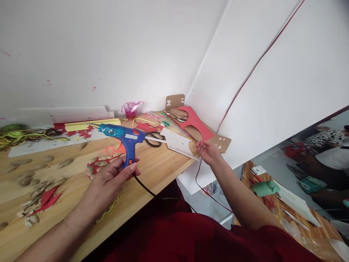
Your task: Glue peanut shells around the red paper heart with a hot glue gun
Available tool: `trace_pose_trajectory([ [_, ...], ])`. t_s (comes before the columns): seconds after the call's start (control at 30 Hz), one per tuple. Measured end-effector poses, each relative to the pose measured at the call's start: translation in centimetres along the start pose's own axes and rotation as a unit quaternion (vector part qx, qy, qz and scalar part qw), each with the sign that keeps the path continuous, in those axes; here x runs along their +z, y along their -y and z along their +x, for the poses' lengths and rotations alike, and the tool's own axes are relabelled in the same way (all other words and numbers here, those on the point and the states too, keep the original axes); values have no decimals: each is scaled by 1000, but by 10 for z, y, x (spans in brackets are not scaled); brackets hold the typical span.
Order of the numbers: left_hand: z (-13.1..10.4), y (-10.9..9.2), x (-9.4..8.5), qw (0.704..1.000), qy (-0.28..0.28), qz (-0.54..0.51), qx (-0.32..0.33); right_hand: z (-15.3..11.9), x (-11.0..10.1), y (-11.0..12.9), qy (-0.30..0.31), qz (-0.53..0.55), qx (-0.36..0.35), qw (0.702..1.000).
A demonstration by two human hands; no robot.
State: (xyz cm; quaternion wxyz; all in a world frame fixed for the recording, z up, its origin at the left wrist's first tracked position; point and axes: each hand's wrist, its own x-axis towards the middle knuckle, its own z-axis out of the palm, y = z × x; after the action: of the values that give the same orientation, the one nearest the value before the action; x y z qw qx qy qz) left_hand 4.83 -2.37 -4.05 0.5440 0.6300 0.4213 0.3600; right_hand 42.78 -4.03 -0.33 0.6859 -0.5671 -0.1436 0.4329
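Observation:
My left hand [120,171] is closed around the handle of a blue hot glue gun [131,143], its nozzle pointing left. A white glue stick [156,139] sticks out of the gun's back end, and a black cord trails down from the handle. My right hand [208,151] is palm up with fingers loosely curled and apart, near a white card [178,143] and a red sheet with round cut-outs [200,123]. Nothing shows in its fingers. Black-handled scissors [155,139] lie behind the glue gun. Beside my left hand is a red piece covered with stones [98,163].
Loose stones [65,162], red scraps [50,198] and yarn [27,134] lie on the left of the wooden table [152,174]. A pink-stained cup [131,110] stands by the wall. A red-and-black wire [245,78] hangs down the right wall. Another table [324,227] and people are at right.

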Motion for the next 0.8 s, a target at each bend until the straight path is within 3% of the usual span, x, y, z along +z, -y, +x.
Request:
trace_pose_trajectory([
  [0.17,1,-4,0,1000,-18,13,-3,13,-9,-10,-47,21,52,997],
  [0.33,2,-2,-1,1000,-22,-5,-4,19,-12,-16,-54,45,71,995],
  [0.8,2,0,-2,1000,-13,4,-2,37,11,-19,-22,18,102,994],
])
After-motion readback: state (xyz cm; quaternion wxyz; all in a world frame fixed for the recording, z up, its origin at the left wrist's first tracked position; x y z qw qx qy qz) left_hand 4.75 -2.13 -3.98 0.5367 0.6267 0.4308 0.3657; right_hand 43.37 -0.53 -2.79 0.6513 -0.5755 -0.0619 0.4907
